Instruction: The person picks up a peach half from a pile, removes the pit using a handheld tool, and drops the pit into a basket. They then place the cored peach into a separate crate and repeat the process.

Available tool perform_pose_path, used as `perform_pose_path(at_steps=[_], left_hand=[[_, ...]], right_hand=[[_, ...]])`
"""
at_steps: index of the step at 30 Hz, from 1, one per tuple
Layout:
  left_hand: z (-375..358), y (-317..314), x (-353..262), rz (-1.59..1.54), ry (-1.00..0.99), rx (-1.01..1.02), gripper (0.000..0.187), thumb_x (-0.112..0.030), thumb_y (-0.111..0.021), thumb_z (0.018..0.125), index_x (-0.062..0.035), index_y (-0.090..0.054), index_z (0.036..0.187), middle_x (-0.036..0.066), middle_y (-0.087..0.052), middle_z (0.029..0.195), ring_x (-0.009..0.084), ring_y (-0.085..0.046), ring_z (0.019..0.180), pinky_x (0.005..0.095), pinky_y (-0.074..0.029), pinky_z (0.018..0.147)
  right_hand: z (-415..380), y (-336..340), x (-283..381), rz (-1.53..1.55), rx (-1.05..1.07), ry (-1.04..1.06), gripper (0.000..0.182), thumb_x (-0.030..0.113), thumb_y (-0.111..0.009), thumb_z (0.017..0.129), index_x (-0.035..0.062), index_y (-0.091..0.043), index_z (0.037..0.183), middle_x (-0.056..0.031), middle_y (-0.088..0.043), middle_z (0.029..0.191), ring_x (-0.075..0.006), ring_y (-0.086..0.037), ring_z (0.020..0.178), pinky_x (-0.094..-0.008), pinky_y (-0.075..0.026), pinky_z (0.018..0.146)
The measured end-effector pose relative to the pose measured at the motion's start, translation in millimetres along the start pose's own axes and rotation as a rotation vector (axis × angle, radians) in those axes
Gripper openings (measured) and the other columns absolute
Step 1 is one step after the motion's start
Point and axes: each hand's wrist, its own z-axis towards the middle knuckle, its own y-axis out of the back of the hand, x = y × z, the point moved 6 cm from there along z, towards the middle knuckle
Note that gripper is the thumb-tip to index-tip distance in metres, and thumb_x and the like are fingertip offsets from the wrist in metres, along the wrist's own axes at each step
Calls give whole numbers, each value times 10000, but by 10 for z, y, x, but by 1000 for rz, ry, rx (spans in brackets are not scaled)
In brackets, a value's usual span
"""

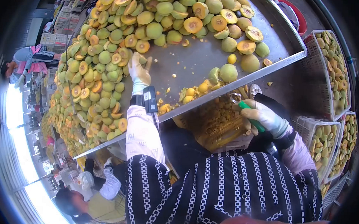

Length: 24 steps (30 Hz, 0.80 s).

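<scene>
Probably firm yet slick where cut, so best gripped by rounded skin: halved green-skinned, orange-fleshed fruit [143, 46] just beyond the spread, gloved left hand [140, 71], with a green-handled metal tool [243, 105] clasped in the right hand [262, 115].

We wear a black top [227, 190] with white chain-like stripes, and pale pink sleeves [141, 133] printed in grey. Whitish, yellowed gloves [270, 118] cover our hands [139, 71]; we have black wrist straps [137, 100], the left bearing a labelled box [150, 100].
</scene>
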Motion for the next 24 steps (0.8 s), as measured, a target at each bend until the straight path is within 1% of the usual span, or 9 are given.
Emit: perform_pose_path(at_steps=[3,6,11,13,14,15,17,19,24], left_hand=[[-739,-35,-157,-419,338,363,505,-441,-462,922,-42,-510,1228,200,-609,1119,290,-658,812,295,-589,625],[-1699,-166,-310,-483,330,327,553,-463,-450,925,-28,-488,1265,206,-608,1130,275,-660,784,264,-578,591],[-2789,-346,-163,-697,578,553,580,-538,-409,937,-59,-535,1239,198,-631,1074,254,-657,772,247,-563,588],[-3145,-454,-209,-678,599,544,582,-535,-398,947,-55,-527,1251,179,-635,1043,238,-650,752,233,-550,574],[-3251,-481,-211,-646,595,511,589,-538,-393,949,-52,-525,1255,168,-636,1032,231,-643,736,229,-542,563],[-3307,-501,-216,-614,584,482,595,-541,-388,950,-50,-523,1259,157,-636,1022,224,-636,721,225,-533,551],[-3415,-544,-249,-576,564,524,602,-547,-380,951,-40,-534,1238,121,-641,1015,196,-627,737,225,-514,530],[-3490,-518,-320,-367,444,382,609,-543,-372,952,-21,-563,1201,114,-660,945,190,-622,750,211,-473,516],[-3640,-619,-456,-319,345,443,614,-543,-370,951,-7,-584,1161,77,-665,920,161,-622,763,212,-455,529]], right_hand=[[-2,-71,-46,-84,2,77,433,317,-501,946,56,-442,1286,-29,-574,676,-95,-523,447,-198,-419,422],[-5,-159,-147,-130,-51,186,474,331,-511,938,50,-428,1310,-17,-562,671,-90,-506,446,-199,-397,417],[-332,-599,-162,-305,-137,253,514,280,-610,893,66,-417,1318,20,-495,636,-62,-464,443,-198,-385,416],[-502,-850,-158,-317,-97,310,498,285,-599,903,75,-414,1315,19,-500,645,-47,-466,451,-200,-385,419],[-581,-926,-145,-369,-86,361,479,287,-593,905,90,-434,1312,16,-540,687,-88,-514,498,-224,-441,477],[-667,-1034,-3,-661,-203,859,444,268,-587,913,86,-462,1299,-16,-618,762,-168,-609,597,-270,-503,585],[-864,-1073,-55,-831,-247,1062,411,249,-595,909,71,-499,1267,-91,-679,866,-267,-676,738,-314,-526,684],[-1098,-1214,6,-929,-282,1048,411,233,-608,899,59,-505,1257,-129,-677,894,-287,-678,773,-325,-530,687],[-1298,-1326,-5,-1063,-393,1004,407,192,-653,861,46,-536,1222,-174,-673,938,-323,-671,829,-344,-536,690]])
